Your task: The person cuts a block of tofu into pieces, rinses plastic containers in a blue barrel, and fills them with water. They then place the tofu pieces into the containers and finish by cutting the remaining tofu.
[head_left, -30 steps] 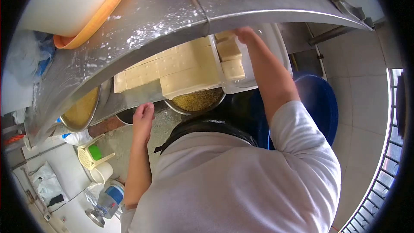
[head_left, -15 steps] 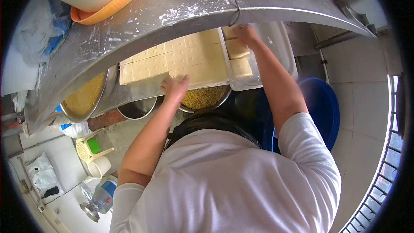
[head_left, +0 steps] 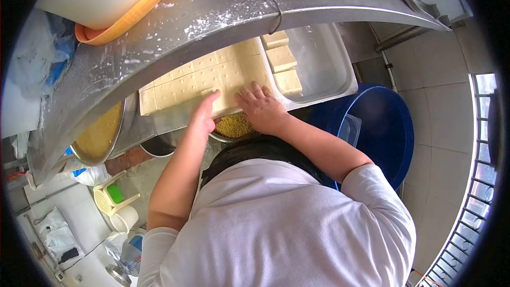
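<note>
Cream, dimpled, square-topped blocks (head_left: 211,77) met my left hand (head_left: 202,117) and right hand (head_left: 262,109), fingers open, seemingly for positioning, next needing even pressure.

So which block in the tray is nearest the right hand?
The bottom block, by the near edge of the tray; the middle block and the top block sit farther from the right hand.

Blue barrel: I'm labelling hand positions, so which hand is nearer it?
Right. The right hand lies on the tofu, left of the blue barrel; the left hand is farther left, at the tofu's edge.
</note>
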The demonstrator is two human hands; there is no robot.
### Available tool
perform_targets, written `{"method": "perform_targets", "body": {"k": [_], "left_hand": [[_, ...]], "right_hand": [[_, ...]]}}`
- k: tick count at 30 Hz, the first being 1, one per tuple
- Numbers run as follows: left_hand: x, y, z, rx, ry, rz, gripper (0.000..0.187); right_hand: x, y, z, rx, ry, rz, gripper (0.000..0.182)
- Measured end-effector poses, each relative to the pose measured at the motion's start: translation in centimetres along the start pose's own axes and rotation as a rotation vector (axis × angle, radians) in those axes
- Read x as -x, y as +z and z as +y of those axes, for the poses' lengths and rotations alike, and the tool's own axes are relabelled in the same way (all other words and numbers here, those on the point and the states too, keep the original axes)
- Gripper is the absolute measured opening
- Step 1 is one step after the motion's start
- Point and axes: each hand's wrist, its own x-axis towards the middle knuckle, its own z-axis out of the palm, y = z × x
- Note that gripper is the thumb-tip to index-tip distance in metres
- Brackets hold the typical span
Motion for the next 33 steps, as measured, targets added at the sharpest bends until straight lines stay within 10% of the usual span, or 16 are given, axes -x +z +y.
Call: {"method": "perform_targets", "body": {"k": [4, 15, 25, 28, 33], "left_hand": [[1.9, 0.3, -0.9, -0.078, 0.39, -0.123, 0.048], [3.5, -7.1, -1.5, 0.302, 0.239, -0.327, 0.044], [11.3, 0.5, 3.8, 0.197, 0.491, -0.626, 0.051], [14.2, 2.6, 5.4, -0.017, 0.481, -0.745, 0.053], [13.7, 2.4, 3.8, -0.226, 0.488, -0.541, 0.035]], "right_hand": [[0.3, 0.8, -0.3, 0.104, 0.023, -0.143, 0.059], [-0.5, -0.6, -1.0, -0.083, 0.15, -0.128, 0.059], [-2.9, -1.9, -1.5, -1.813, 0.4, 0.288, 0.079], [-0.7, -4.1, 2.1, -2.287, 0.401, 0.197, 0.05], [3.0, -4.4, 6.8, -2.393, 0.4, 0.283, 0.044]]}}
